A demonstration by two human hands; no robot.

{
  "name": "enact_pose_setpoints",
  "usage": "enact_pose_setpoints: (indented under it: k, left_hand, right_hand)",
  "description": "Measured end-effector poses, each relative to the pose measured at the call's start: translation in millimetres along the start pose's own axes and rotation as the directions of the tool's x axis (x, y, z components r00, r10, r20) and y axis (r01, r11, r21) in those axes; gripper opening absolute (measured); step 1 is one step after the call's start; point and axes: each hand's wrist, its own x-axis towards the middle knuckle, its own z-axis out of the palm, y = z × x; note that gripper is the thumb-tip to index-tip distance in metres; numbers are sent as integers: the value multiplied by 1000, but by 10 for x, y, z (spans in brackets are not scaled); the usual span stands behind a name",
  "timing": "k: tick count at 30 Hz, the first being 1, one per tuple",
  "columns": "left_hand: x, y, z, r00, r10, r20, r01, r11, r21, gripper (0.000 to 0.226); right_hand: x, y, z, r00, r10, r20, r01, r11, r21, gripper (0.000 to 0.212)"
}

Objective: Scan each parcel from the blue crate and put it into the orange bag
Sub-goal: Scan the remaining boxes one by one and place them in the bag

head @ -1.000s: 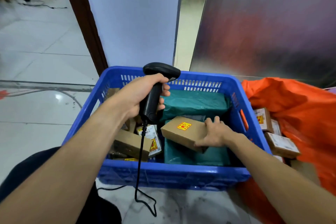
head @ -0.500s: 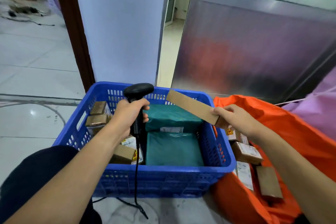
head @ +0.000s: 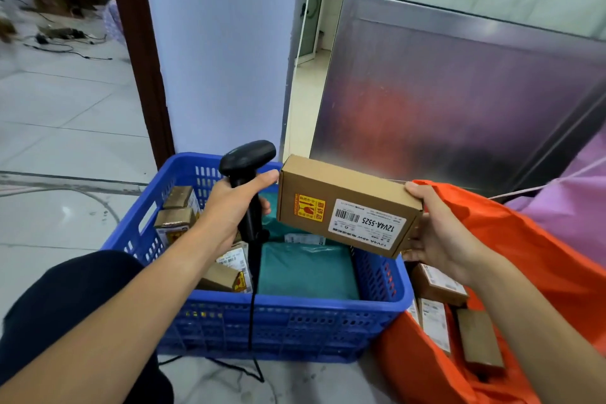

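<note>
While aloft, parcel (head: 347,207) clear of crate (head: 311,305)

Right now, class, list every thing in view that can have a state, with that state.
blue crate, open-topped, parcels inside.
orange bag, mouth open, boxes inside.
scanner, upright over the blue crate, cord hanging down.
cardboard box, held above the blue crate, label upside down towards the camera.
left hand, grips the scanner handle.
right hand, holds the cardboard box's right end.
</note>
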Motion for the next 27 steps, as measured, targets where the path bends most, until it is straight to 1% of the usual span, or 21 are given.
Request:
enact_pose_setpoints:
  k: [4,8,11,13,15,17,19,21,22,24,27]
  left_hand:
    - [-71,9,42,996,-36,81,38,999,-20,63]
    - [-84,6,88,991,-61,118,62,998,-4,74]
    - [-74,-14,105,991,-67,112,64,998,29,71]
    - [-76,-22,122,990,-76,122,72,997,35,67]
    - [-68,-35,144,989,-92,119,90,996,20,54]
    - [-50,-50,151,990,-115,86,115,993,1,42]
    - [-21,-66,137,988,-144,48,144,990,-8,40]
    - [-4,-83,120,984,-177,29,177,984,13,42]
    - [6,-92,113,981,-191,29,191,981,19,43]
    - [17,-106,111,979,-199,38,199,980,22,43]
    - [23,-120,137,980,-194,55,192,981,34,38]
  right_hand:
    - [-105,40,-10,1000,9,21,-9,1000,12,67]
    - [-159,52,27,999,19,43,-19,1000,3,73]
    - [-181,88,3,997,48,53,-48,999,6,83]
    - [-176,116,-24,995,77,63,-78,997,6,97]
    - [-168,131,-49,995,84,60,-86,996,29,104]
    - [-189,119,-59,999,44,28,-46,997,64,96]
    - [-228,94,-60,998,-52,-26,53,998,44,74]
    - [-277,81,-45,981,-173,-88,170,985,-34,46]
    - [-297,84,-39,971,-205,-123,199,978,-61,38]
    - [-320,97,-43,957,-224,-183,215,974,-69,33]
    - [-332,101,-80,943,-244,-227,251,968,2,29]
